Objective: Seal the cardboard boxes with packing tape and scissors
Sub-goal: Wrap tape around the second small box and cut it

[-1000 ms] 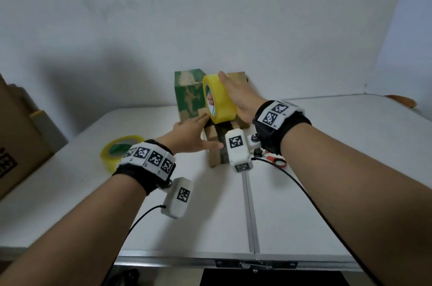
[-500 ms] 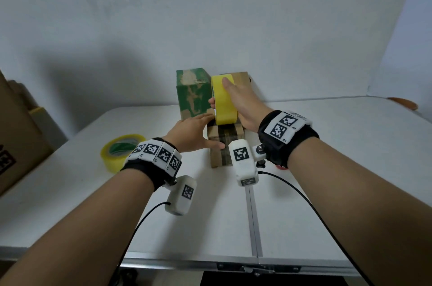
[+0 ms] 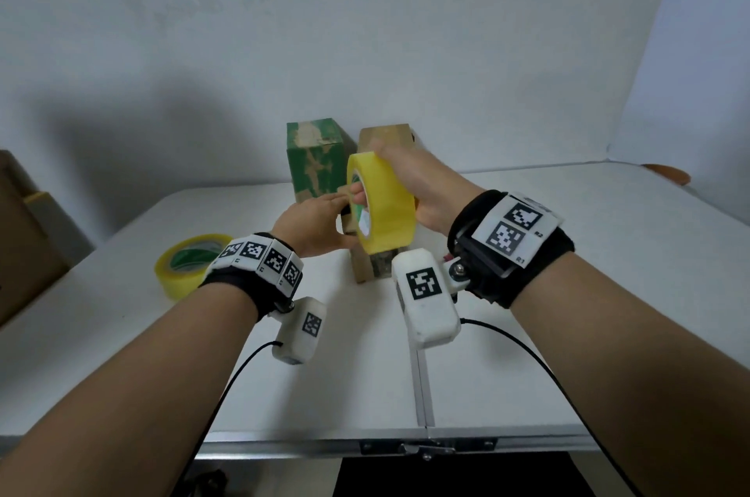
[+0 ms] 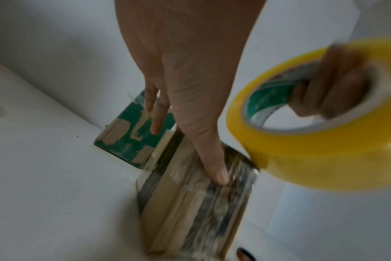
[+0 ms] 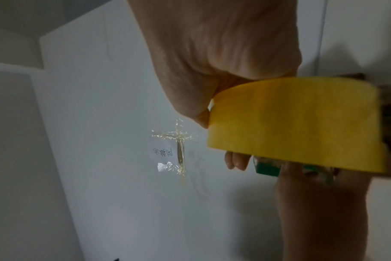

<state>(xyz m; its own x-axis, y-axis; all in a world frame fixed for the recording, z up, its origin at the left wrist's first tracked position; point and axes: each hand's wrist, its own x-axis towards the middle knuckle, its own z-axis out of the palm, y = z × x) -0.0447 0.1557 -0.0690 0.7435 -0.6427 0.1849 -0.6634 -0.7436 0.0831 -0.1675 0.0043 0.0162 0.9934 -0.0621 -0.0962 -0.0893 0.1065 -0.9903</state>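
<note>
A small cardboard box point(image 3: 361, 271) wrapped in clear tape stands mid-table. My left hand point(image 3: 316, 224) lies over its top with straight fingers. In the left wrist view the thumb point(image 4: 212, 164) presses flat on the taped top of the box point(image 4: 190, 211). My right hand point(image 3: 359, 194) grips a yellow tape roll point(image 3: 385, 208), fingers curled through its core. The roll stands on edge just above the near end of the box. It is blurred in the left wrist view point(image 4: 324, 159) and fills the right wrist view point(image 5: 297, 123). A red scissors handle point(image 4: 243, 254) peeks out beside the box.
A green printed box point(image 3: 314, 159) and a brown box point(image 3: 385, 137) stand behind the small one, near the wall. A second yellow tape roll point(image 3: 186, 265) lies flat at the left of the white table point(image 3: 527, 374). Large cartons point(image 3: 20, 236) stand off its left edge.
My right hand has drawn the roll nearer to me and lower over the box, turning its open side leftward. The left hand stays on the box top.
</note>
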